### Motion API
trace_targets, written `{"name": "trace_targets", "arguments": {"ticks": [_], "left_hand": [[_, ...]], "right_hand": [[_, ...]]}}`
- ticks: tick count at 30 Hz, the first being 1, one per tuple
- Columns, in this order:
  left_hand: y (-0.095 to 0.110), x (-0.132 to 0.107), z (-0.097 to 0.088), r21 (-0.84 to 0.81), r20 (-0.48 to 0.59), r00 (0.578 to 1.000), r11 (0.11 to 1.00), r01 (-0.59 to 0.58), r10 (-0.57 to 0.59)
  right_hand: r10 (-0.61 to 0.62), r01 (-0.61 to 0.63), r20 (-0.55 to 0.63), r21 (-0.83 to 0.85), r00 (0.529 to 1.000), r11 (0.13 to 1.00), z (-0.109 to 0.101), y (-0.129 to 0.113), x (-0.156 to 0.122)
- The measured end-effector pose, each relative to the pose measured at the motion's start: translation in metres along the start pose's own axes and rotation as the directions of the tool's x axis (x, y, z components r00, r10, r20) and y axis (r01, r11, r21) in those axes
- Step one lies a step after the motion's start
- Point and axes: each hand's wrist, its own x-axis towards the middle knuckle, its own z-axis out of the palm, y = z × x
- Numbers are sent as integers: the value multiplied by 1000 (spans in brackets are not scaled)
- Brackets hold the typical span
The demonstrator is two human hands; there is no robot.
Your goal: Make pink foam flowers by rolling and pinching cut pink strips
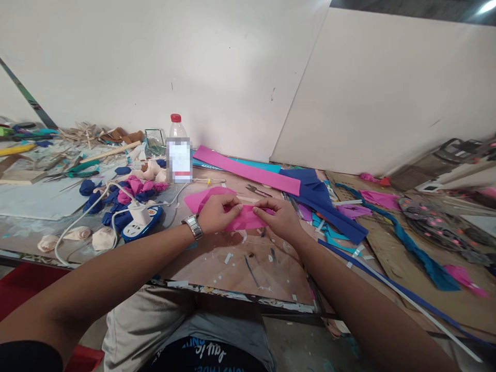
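Both of my hands pinch a sheet of pink crepe paper (245, 222) between thumb and fingers, just above the table's middle. My left hand (219, 212), with a metal watch on the wrist, grips its left part. The right hand (279, 216) has closed on its right part, a small gap away from the left thumb. Another pink piece (197, 200) lies just behind my left hand; whether it joins the held sheet I cannot tell. Behind both hands rests a long folded pink strip (248, 171), partly over blue paper (325, 201).
Left of my hands are a blue-and-white power strip (143, 223) with a white cable, rolled paper flowers (132, 188) and a red-capped bottle (180, 155). Pliers (83, 169) and sticks lie farther left. Cardboard (387, 243) with a teal paper strip (411, 243) is at right. A white wall stands behind.
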Motion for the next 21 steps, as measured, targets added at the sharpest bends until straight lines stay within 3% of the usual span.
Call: {"name": "trace_targets", "arguments": {"ticks": [7,21], "left_hand": [[2,-2,1,77,150,989,997,2,-13],[2,0,1,-45,145,989,998,38,-31]], "right_hand": [[-44,44,26,5,999,999,4,-2,-3],[-100,99,37,21,994,995,3,-3,-4]]}}
